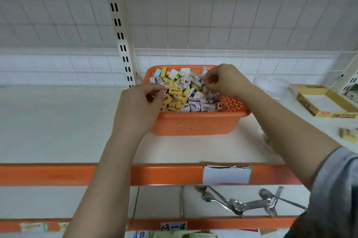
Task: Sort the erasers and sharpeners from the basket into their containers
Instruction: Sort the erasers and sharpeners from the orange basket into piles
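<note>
An orange perforated basket [193,123] stands on the white shelf, heaped with several small boxed erasers [175,91] in yellow and white and pale sharpeners [195,102]. My left hand [141,105] is at the basket's left rim, fingers curled around a yellow eraser. My right hand [224,80] hovers over the right side of the pile, fingertips pinched on a small pale piece that is too blurred to name. A clear plastic container [273,86] and a yellow cardboard box [325,102] stand to the right of the basket.
A loose yellow eraser pack [348,135] lies at the far right of the shelf. The shelf front has an orange edge strip [155,174] with a white label [225,175]. Metal spoons [240,202] lie on the lower shelf. A wire grid backs the shelf.
</note>
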